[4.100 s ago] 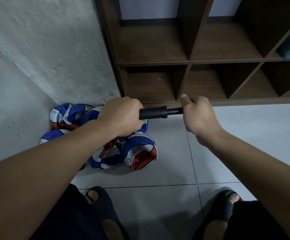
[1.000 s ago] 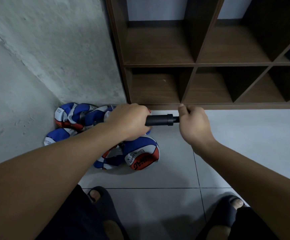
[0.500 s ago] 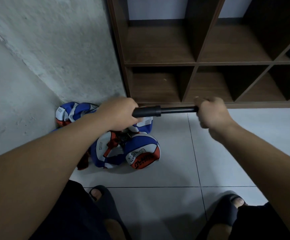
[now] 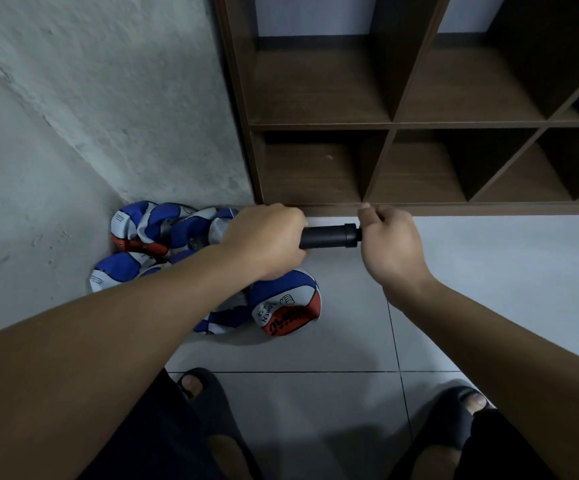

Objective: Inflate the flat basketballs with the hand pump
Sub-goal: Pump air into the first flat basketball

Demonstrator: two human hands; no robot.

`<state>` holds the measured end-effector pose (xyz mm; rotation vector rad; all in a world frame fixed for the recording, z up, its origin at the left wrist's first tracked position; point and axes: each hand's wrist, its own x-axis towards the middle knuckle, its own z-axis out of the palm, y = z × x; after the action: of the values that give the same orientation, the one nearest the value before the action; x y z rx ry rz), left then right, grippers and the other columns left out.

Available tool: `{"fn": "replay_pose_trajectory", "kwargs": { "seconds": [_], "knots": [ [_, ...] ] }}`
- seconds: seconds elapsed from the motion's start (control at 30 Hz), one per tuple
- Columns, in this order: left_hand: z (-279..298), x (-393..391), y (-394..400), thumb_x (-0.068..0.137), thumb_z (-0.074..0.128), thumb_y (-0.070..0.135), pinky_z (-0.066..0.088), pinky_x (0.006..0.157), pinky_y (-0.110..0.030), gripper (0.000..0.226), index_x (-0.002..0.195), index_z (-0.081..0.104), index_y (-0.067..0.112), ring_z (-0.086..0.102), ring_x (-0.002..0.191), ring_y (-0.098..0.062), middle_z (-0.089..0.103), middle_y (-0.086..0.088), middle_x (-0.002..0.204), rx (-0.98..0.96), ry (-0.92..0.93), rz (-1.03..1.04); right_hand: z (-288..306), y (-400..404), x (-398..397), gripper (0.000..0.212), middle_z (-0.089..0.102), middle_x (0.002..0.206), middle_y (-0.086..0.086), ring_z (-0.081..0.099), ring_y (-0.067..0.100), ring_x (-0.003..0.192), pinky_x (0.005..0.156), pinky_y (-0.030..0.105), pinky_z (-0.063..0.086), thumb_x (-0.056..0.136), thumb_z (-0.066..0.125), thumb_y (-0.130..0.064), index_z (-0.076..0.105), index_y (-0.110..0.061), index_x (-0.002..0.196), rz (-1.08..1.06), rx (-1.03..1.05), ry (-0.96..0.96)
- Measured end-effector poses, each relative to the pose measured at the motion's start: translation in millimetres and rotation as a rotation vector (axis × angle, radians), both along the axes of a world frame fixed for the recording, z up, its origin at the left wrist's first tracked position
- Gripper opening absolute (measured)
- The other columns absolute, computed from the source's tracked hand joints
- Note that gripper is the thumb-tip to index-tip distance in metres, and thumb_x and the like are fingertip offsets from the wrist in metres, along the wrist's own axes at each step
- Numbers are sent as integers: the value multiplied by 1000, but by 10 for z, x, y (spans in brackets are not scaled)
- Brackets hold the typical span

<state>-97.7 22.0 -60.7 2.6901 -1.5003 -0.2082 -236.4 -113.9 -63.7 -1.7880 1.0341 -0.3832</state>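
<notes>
- Fingers of the left hand (image 4: 264, 239) were wrapped round the pump (image 4: 329, 236) barrel; its handle was clenched in the right hand (image 4: 390, 242).
- Flat balls (image 4: 283, 303) were heaped below the fingers; judged limp, light, best gripped near the valve.

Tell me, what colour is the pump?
Black; the hand pump shows best in the head view.

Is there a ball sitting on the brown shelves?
No, the wooden shelf cubbies in view hold no ball; the flat basketballs lie piled on the floor in the corner.
</notes>
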Motion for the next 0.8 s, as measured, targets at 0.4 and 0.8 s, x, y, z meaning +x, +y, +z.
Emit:
{"fn": "replay_pose_trajectory", "kwargs": {
  "seconds": [0.4,0.8],
  "knots": [
    [62,403,133,97,65,50,57,59,-37,36,72,64,25,66,56,-17,66,2,61,36,161,62,82,-444,25,41,50,60,-2,44,21,54,58,35,37,106,56,-42,59,-15,75,-46,49,23],
    [65,190,49,92,71,37,49,56,-31,33,67,51,32,59,57,-17,61,6,64,19,22,36,28,-131,1,44,45,65,-6,42,14,58,50,28,33,114,45,-38,51,-18,76,-11,-62,6]
  ]
}}
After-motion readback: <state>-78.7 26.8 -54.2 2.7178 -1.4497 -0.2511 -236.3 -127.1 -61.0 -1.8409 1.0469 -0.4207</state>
